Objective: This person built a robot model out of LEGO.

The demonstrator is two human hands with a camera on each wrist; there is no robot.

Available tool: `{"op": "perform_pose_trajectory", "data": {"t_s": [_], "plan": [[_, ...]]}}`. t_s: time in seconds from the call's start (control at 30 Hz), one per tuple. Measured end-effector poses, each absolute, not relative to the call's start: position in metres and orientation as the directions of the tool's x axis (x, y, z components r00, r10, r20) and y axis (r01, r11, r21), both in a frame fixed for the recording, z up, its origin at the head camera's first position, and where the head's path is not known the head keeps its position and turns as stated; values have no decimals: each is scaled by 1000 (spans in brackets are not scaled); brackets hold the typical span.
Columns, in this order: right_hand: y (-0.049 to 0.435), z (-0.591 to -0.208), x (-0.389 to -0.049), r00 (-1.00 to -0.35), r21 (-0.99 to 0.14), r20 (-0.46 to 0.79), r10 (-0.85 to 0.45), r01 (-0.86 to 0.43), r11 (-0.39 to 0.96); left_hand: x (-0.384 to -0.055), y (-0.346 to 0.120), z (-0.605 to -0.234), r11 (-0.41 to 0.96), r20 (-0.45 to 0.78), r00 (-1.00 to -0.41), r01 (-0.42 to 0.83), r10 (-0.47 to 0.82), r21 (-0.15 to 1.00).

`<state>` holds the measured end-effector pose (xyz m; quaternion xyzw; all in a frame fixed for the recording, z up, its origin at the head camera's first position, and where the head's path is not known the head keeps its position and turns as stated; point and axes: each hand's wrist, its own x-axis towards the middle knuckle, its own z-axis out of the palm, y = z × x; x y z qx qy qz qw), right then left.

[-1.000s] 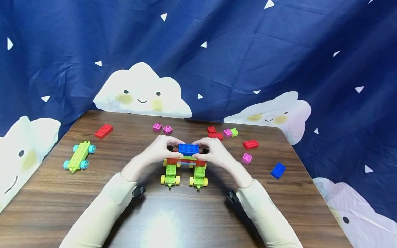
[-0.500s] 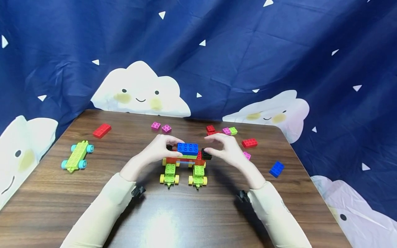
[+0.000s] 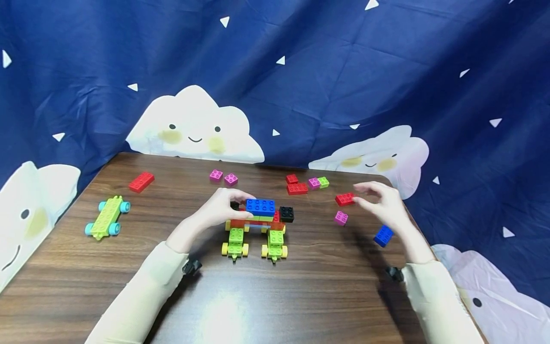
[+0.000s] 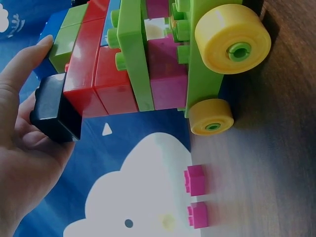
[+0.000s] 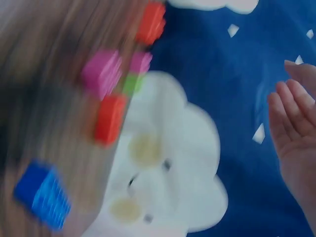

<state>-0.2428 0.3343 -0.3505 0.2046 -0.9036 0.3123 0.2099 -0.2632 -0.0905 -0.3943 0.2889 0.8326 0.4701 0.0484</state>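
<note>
A vehicle of building blocks stands mid-table, with a blue brick (image 3: 260,206) on top over light green ones. My left hand (image 3: 221,209) pinches the left end of that blue brick between thumb and fingers. Beside the hand, a black brick (image 4: 52,108) sticks out of the build, above red bricks (image 4: 91,64) and light green wheeled bases (image 3: 275,243). Another black brick (image 3: 286,214) juts from the right end. My right hand (image 3: 384,206) holds nothing, thumb and fingers spread apart. It hovers between a loose red brick (image 3: 345,199) and a loose blue brick (image 3: 384,235).
Far left lies a light green car base (image 3: 107,217) with blue wheels, near a red brick (image 3: 141,182). Pink bricks (image 3: 216,175) lie behind the build. Red bricks (image 3: 297,189) and a light green brick (image 3: 323,182) lie back right, with a pink brick (image 3: 341,218) closer.
My right hand has let go of the blue brick's right end and moved right, over the loose bricks. The left hand has kept its grip and the build stands in place.
</note>
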Motion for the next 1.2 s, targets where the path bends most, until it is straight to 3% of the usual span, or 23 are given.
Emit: {"op": "perform_pose_trajectory", "data": {"t_s": [0.4, 0.8, 1.2], "plan": [[426, -378, -239, -930, -543, 282, -235, -357, 760, -260, -93, -395, 405, 159, -848, 396, 505, 824], [472, -416, -240, -957, -565, 153, -246, -289, 773, -262, -91, -396, 396, 186, -830, 433, 526, 810], [483, -432, -241, -952, -614, 32, -305, -260, 746, -263, -91, -396, 379, 202, -828, 438, 523, 815]]}}
